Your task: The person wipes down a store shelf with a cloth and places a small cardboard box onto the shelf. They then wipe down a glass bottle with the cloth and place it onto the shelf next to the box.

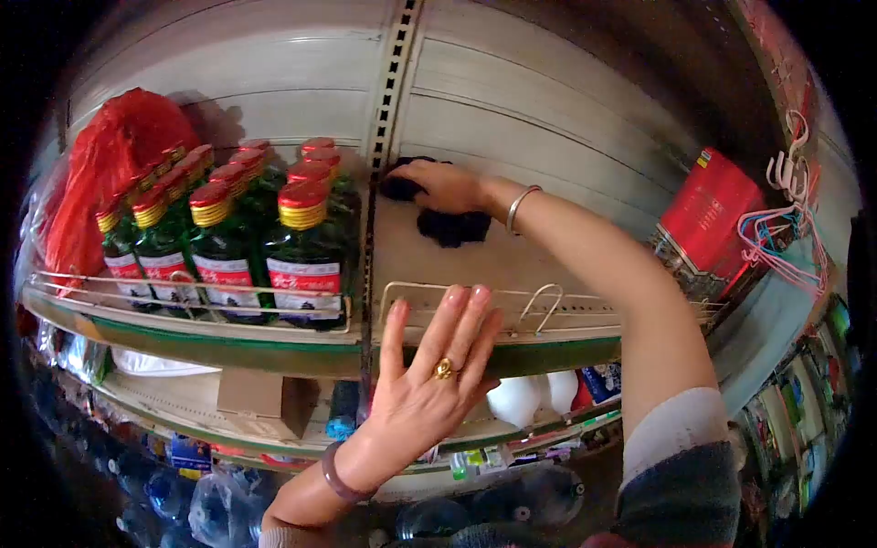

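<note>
**Dark cloth (452, 230) gathered under the right hand (445, 185), toward the back edge of the shelf (402, 260)**

The cloth lies near the shelf's back edge, beside the slotted upright (388, 91). The right hand holds it, fingers bent over one bunched part while another shows below the palm; the view is dim there, so whether this is one piece or two, and how firm the grip is, I cannot tell. The left hand (434, 374) is spread wide and holds nothing — its fingers reach up in front of the wire rail (585, 294) along the shelf's front edge.

The cloth should handle as light, soft and limp, with nothing fragile about it; a gathered fold near its middle seems the best hold, since a loose corner would trail.

The textile looks matt and crumpled, with a ragged outline, against the flat, dull board. Left of the upright stand glossy green glass bottles (304, 274) with ribbed red-and-yellow caps — hard and likely slippery — and a thin, wrinkled red plastic bag (119, 164) at the shelf's left end. A stiff, square-edged red box (713, 205) leans near the right end, with slim plastic hangers (786, 237) beside it.
</note>
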`<state>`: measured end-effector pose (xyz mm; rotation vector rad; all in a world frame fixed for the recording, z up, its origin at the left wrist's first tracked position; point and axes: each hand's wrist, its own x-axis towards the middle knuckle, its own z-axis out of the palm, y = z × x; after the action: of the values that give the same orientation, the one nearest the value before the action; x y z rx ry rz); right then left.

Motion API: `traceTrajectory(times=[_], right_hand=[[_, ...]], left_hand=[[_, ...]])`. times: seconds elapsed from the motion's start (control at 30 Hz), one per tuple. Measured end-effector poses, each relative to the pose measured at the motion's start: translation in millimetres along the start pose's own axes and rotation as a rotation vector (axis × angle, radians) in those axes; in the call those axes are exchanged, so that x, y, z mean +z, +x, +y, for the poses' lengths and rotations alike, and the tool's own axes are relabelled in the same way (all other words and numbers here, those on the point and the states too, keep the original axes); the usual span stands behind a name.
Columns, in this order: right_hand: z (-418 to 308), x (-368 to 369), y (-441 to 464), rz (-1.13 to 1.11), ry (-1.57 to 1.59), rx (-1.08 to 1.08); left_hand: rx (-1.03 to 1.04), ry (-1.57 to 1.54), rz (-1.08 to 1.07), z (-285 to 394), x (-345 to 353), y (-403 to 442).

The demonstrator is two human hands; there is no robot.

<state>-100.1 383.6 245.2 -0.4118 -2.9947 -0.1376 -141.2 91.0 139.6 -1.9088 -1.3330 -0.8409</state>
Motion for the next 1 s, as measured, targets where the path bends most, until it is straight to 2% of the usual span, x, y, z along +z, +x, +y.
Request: traceTrajectory(times=[0.1,0.17,0.23,0.3,0.37,0.47,0.5,0.53,0.57,0.63,0.67,0.73,0.77,0.83,1.0], right_hand=[[15.3,3.3,-32.3,0.020,-0.004,-0.010],[4.0,-15.6,-64.4,-0.130,-0.025,0.196],[50.1,-3.5,-111.0,-0.067,-0.005,0.358],[72.2,-9.3,-158.8,-0.052,-0.285,0.503],[55.5,-32.9,-170.3,-0.183,-0.206,0.812],[92.7,-44.0,-166.2,0.145,-0.183,1.038],[80.3,-54.1,-156.3,0.395,-0.104,1.023],[61.5,-62.7,-140.4,0.692,-0.046,0.903],[35.5,-79.3,-116.8,0.787,-0.052,0.879],[16.3,-89.9,-67.1,0.997,-0.286,0.626],[9.9,-87.6,-42.8,1.060,-0.291,0.433],[-14.5,-78.9,-1.4,0.907,-0.307,0.308],[-12.7,-70.6,19.8,0.732,-0.353,0.356],[-3.7,-49.6,44.3,0.784,-0.636,0.217],[10.6,-50.5,14.2,0.633,-0.731,0.152]], left_hand=[[-0.007,-0.002,-0.007,2.3,1.3,-1.8],[-0.012,0.000,0.009,1.5,2.5,-0.7],[-0.016,-0.027,0.007,2.9,0.9,-1.1],[0.006,-0.019,-0.013,3.1,2.4,-1.1],[0.002,-0.010,-0.004,3.8,3.3,-0.6],[-0.016,-0.005,-0.004,4.5,-1.2,0.6],[-0.017,-0.011,-0.010,4.0,-1.5,0.6],[-0.011,0.006,-0.004,3.4,-0.2,0.2],[-0.007,0.015,0.000,3.4,0.1,-0.5],[0.003,0.042,0.008,2.2,0.9,-0.2],[0.013,0.077,0.003,1.3,1.5,-0.5],[0.025,0.012,-0.019,0.6,0.0,-0.9],[0.034,-0.017,-0.031,-0.2,-0.2,-1.3],[0.055,0.052,0.002,-3.1,3.1,-3.1],[0.063,0.098,0.007,-0.4,4.3,-0.8]])
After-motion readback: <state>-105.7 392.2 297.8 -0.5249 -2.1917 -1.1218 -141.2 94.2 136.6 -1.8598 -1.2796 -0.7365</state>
